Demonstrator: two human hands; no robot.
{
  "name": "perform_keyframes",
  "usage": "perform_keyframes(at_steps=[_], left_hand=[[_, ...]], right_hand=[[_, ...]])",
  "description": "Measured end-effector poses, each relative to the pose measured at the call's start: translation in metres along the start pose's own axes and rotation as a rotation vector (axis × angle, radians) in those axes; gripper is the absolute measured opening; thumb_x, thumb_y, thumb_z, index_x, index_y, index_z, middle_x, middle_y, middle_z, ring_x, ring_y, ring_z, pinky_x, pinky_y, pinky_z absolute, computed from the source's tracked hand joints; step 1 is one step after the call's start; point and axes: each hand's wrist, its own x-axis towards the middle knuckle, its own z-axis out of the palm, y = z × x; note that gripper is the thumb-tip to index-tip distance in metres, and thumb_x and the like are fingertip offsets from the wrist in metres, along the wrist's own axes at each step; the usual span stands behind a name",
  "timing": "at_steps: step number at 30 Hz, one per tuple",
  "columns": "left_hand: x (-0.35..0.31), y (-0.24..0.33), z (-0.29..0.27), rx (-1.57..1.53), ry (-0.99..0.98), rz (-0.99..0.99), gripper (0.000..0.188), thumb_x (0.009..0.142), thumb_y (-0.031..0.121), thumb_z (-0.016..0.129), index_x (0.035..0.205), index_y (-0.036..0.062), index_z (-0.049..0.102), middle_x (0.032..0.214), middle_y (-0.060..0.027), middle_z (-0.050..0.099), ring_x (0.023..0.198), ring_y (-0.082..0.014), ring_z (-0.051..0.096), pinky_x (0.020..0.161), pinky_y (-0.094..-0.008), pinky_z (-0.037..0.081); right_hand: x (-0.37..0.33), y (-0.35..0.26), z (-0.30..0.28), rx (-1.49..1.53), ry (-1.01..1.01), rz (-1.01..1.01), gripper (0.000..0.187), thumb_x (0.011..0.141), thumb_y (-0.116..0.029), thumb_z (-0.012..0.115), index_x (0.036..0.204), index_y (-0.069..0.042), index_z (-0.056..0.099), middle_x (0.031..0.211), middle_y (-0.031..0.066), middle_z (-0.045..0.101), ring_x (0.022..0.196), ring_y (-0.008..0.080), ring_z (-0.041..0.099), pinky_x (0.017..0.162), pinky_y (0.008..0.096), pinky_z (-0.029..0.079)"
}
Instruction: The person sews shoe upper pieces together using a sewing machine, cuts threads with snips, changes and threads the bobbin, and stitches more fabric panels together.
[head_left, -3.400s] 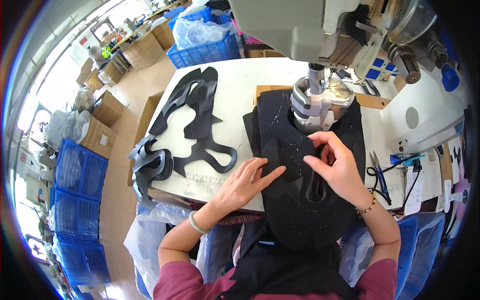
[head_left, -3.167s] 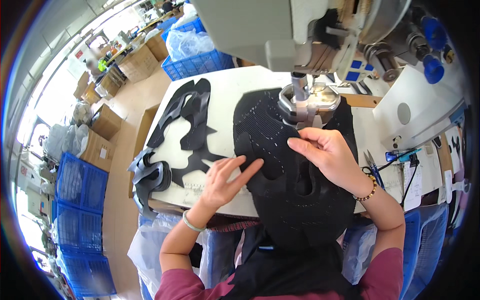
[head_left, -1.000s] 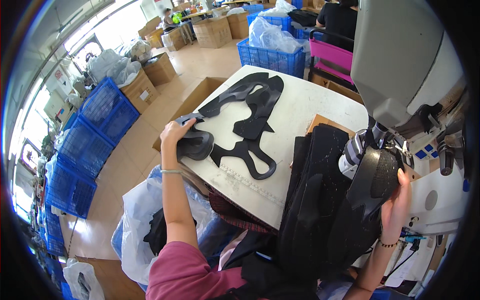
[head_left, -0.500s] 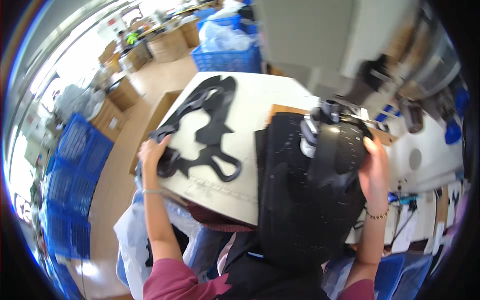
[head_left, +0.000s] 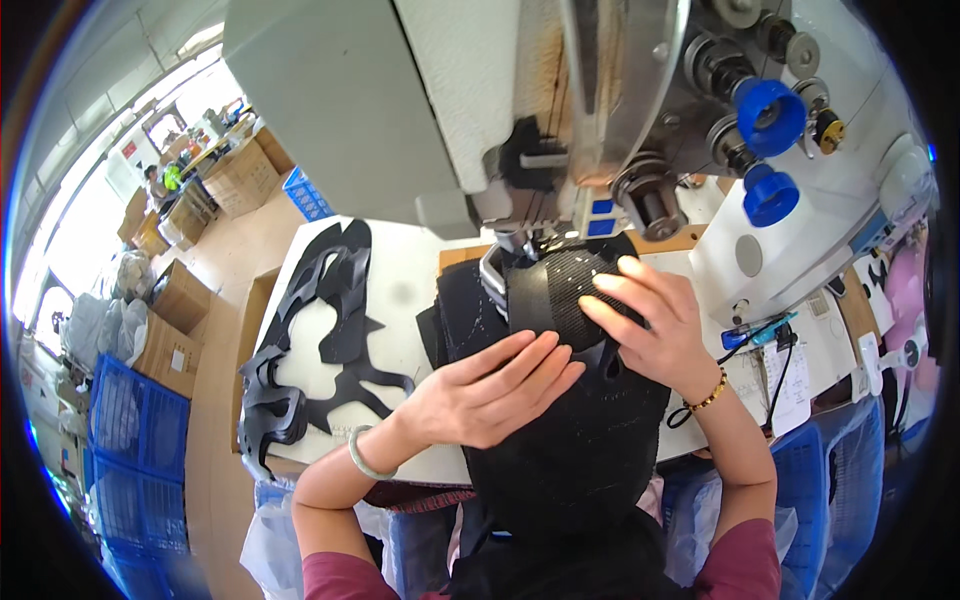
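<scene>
A black perforated piece (head_left: 563, 296) lies over dark fabric at the sewing machine's foot (head_left: 493, 278). My left hand (head_left: 490, 398) rests flat at its near edge, fingers stretched out side by side. On the piece's right side are the fingertips of my right hand (head_left: 655, 322), apart and slightly bent, with the thumb hidden. Neither hand is gripping anything that I can see. A large black cloth (head_left: 570, 470) spreads under both hands and hangs toward my lap. Left of it, thin black cut-out pieces (head_left: 345, 310) lie stacked on the white table (head_left: 395, 290).
The sewing machine's head (head_left: 340, 110) overhangs the far side, with blue-capped knobs (head_left: 768, 115) at its right. To the right lie blue snips (head_left: 758, 330) and a paper sheet (head_left: 787, 385). Blue crates (head_left: 140, 440) and cardboard boxes (head_left: 165, 355) line the floor at left.
My left hand has left the cut-out pieces at the table's left and come over the black cloth. My right hand has moved onto the perforated piece. The view has swung toward the machine.
</scene>
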Motion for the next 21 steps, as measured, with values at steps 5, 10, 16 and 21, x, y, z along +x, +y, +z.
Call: perform_keyframes(at_steps=[5,10,16,21], left_hand=[[0.013,0.0,-0.003,-0.139,0.069,0.01,0.023,0.074,0.003,0.055,0.093,-0.0054,0.066,0.093,-0.0134,0.063,0.088,-0.024,0.063,0.08,-0.0312,0.055],[0.016,0.0,0.0,-0.149,0.086,-0.006,0.022,0.071,0.0,0.059,0.091,-0.0039,0.068,0.091,-0.0119,0.063,0.086,-0.0226,0.063,0.078,-0.0304,0.057],[0.014,-0.002,0.005,-0.163,0.109,-0.031,0.021,0.07,-0.002,0.061,0.09,-0.0025,0.068,0.093,-0.0107,0.063,0.086,-0.0217,0.063,0.079,-0.0292,0.057],[0.012,-0.006,0.008,-0.184,0.118,-0.049,0.023,0.07,-0.003,0.062,0.091,-0.0021,0.068,0.094,-0.0103,0.062,0.087,-0.0213,0.063,0.078,-0.0289,0.057]], right_hand=[[0.014,0.009,-0.007,0.359,-0.028,0.074,0.033,0.054,0.001,0.058,0.085,-0.008,0.066,0.096,0.0032,0.063,0.095,0.0236,0.059,0.076,0.0331,0.051],[0.013,0.018,-0.005,0.473,-0.058,0.079,0.03,0.058,-0.006,0.068,0.087,-0.01,0.067,0.097,0.0052,0.067,0.089,0.027,0.065,0.075,0.0323,0.051],[0.006,0.016,-0.003,0.527,-0.078,0.134,0.045,0.051,0.006,0.057,0.093,-0.005,0.066,0.102,0.008,0.063,0.1,0.027,0.059,0.086,0.0385,0.048],[0.008,0.016,0.004,0.494,-0.002,0.12,0.025,0.064,-0.005,0.07,0.088,-0.005,0.068,0.095,0.0107,0.067,0.092,0.0306,0.064,0.079,0.0362,0.051]])
